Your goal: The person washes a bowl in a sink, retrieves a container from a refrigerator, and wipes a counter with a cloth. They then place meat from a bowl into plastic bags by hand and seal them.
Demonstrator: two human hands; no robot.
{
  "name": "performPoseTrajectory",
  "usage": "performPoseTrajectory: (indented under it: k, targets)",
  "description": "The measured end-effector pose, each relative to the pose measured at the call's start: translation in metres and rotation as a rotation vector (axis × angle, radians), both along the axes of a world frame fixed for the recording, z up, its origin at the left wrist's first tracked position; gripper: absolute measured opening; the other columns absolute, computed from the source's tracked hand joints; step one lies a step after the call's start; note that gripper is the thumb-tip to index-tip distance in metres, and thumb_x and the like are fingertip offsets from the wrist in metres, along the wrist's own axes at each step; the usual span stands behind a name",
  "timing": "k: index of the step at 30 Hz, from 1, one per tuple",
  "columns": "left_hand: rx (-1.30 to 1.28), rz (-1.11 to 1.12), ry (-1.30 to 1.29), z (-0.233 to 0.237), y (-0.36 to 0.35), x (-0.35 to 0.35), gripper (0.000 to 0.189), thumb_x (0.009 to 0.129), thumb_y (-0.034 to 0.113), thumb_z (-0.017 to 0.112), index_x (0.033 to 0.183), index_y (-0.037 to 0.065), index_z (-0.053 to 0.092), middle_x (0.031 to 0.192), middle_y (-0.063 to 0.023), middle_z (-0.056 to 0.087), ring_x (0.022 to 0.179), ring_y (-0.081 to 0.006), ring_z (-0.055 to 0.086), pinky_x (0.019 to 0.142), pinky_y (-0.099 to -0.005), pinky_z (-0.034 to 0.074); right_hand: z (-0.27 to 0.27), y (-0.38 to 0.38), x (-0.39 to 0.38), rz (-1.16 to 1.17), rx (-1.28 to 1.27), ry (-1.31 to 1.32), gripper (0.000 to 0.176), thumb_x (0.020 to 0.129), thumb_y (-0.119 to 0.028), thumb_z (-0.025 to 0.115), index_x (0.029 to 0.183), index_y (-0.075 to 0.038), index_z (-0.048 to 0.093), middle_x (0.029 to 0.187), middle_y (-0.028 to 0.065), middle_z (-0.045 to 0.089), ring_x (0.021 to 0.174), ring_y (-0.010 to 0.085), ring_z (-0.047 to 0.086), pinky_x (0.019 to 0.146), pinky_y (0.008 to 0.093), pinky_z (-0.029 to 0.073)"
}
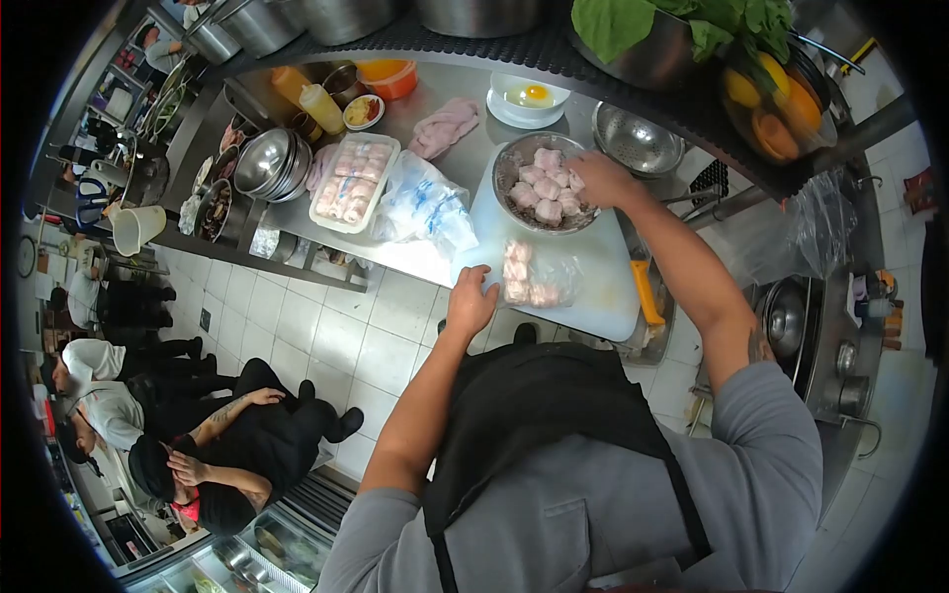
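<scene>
My right hand reaches over the right rim of a metal bowl. Its fingers point down among pale pink, rounded meat pieces; the fingertips are hidden, so a grip cannot be made out. At the near left edge of the white cutting board rests my left hand, fingers apart and holding nothing. Just right of it, a clear plastic bag lies on the board with several more meat pieces in or on it.
A yellow-handled knife lies along the board's right edge. Left of the board are a crumpled plastic bag and a tray of meat pieces. Behind stand a bowl with egg and a colander. A shelf overhangs the counter.
</scene>
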State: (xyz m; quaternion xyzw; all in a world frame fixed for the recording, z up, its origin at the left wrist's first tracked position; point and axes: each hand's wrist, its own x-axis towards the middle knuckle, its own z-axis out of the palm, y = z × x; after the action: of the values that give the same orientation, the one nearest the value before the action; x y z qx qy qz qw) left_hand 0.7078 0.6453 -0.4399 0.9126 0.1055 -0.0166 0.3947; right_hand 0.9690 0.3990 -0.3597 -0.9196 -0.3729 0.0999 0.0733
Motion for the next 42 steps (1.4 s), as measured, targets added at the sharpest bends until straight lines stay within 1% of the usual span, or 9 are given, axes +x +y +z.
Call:
performPoseTrajectory:
  k: [3, 9, 11, 16, 25, 32, 34, 38, 42]
  targets:
    - [-0.023, 0.008, 0.009, -0.001, 0.000, 0.000, 0.037, 0.087, 0.019, 0.067, 0.120, 0.003, 0.060, 0.112, -0.0192, 0.060, 0.102, -0.0366, 0.062, 0.088, -0.0466, 0.051, -0.006, -0.015, 0.002, -0.171, 0.349, 0.015, 0.048, 0.076, -0.014, 0.072, 0.122, -0.006, 0.062, 0.116, 0.0175, 0.063, 0.110, 0.0335, 0.060, 0.097, 0.0403, 0.049]
    - [-0.088, 0.059, -0.020, -0.011, 0.006, 0.000, 0.037, 0.086, 0.019, 0.070, 0.117, 0.002, 0.063, 0.104, -0.0162, 0.064, 0.089, -0.0291, 0.064, 0.080, -0.0403, 0.052, 0.015, -0.054, -0.040, -0.541, 1.003, 0.803, 0.052, 0.082, -0.012, 0.075, 0.129, -0.002, 0.056, 0.112, 0.0066, 0.063, 0.095, 0.0169, 0.062, 0.086, 0.0326, 0.052]
    - [-0.197, 0.118, -0.014, -0.014, 0.008, 0.001, 0.037, 0.085, 0.019, 0.072, 0.118, 0.002, 0.065, 0.100, -0.0129, 0.066, 0.077, -0.0216, 0.063, 0.074, -0.0345, 0.052, 0.021, -0.066, -0.068, -0.593, 1.001, 0.840, 0.055, 0.082, -0.009, 0.075, 0.132, -0.002, 0.053, 0.112, 0.0067, 0.063, 0.095, 0.0161, 0.062, 0.086, 0.0313, 0.051]
    - [-0.281, 0.176, 0.001, 0.012, 0.001, 0.002, 0.033, 0.089, 0.017, 0.069, 0.117, -0.001, 0.065, 0.097, -0.0097, 0.069, 0.078, -0.0148, 0.063, 0.072, -0.0298, 0.051, -0.012, -0.094, -0.116, -0.495, 0.992, 0.802, 0.062, 0.079, -0.004, 0.077, 0.135, -0.002, 0.052, 0.110, 0.0049, 0.065, 0.097, 0.0144, 0.061, 0.089, 0.0289, 0.050]
    - [-0.600, -0.299, -0.065, 0.110, -0.102, 0.054, 0.039, 0.094, 0.017, 0.068, 0.127, -0.002, 0.058, 0.110, -0.0088, 0.066, 0.093, -0.0138, 0.062, 0.083, -0.0288, 0.052, 0.016, -0.074, -0.161, -0.391, 1.109, 0.855, 0.045, 0.083, 0.001, 0.074, 0.124, -0.003, 0.058, 0.109, 0.0030, 0.065, 0.095, 0.0092, 0.062, 0.086, 0.0262, 0.052]
    - [-1.169, -0.161, 0.330, 0.085, -0.115, 0.071, 0.034, 0.099, 0.022, 0.061, 0.124, 0.000, 0.058, 0.109, -0.0084, 0.066, 0.096, -0.0144, 0.064, 0.082, -0.0306, 0.054, 0.034, -0.060, -0.173, -0.435, 0.785, 0.519, 0.056, 0.078, -0.015, 0.082, 0.128, -0.004, 0.060, 0.106, 0.0073, 0.068, 0.097, 0.0201, 0.065, 0.085, 0.0327, 0.053]
    - [-1.243, -0.104, 0.448, 0.080, -0.111, 0.074, 0.030, 0.100, 0.021, 0.060, 0.123, 0.001, 0.058, 0.107, -0.0078, 0.066, 0.095, -0.0146, 0.065, 0.081, -0.0311, 0.055, 0.040, -0.064, -0.178, -0.291, 0.836, 0.411, 0.058, 0.077, -0.015, 0.082, 0.129, -0.005, 0.059, 0.109, 0.0094, 0.068, 0.098, 0.0223, 0.065, 0.086, 0.0339, 0.053]
    - [-1.179, -0.097, 0.435, 0.091, -0.112, 0.079, 0.032, 0.101, 0.025, 0.058, 0.123, 0.001, 0.056, 0.104, -0.0078, 0.067, 0.090, -0.0149, 0.066, 0.078, -0.0312, 0.056, 0.033, -0.066, -0.182, -0.211, 0.836, 0.308, 0.061, 0.075, -0.013, 0.081, 0.131, -0.007, 0.059, 0.112, 0.0114, 0.068, 0.100, 0.0233, 0.065, 0.088, 0.0341, 0.052]
    - [-0.933, -0.104, 0.342, 0.106, -0.105, 0.083, 0.039, 0.099, 0.029, 0.060, 0.125, 0.001, 0.055, 0.103, -0.0085, 0.067, 0.087, -0.0161, 0.065, 0.072, -0.0296, 0.055, 0.005, -0.073, -0.176, -0.387, 0.981, 0.555, 0.054, 0.078, -0.011, 0.080, 0.127, -0.004, 0.060, 0.109, 0.0087, 0.069, 0.096, 0.0188, 0.066, 0.085, 0.0319, 0.053]
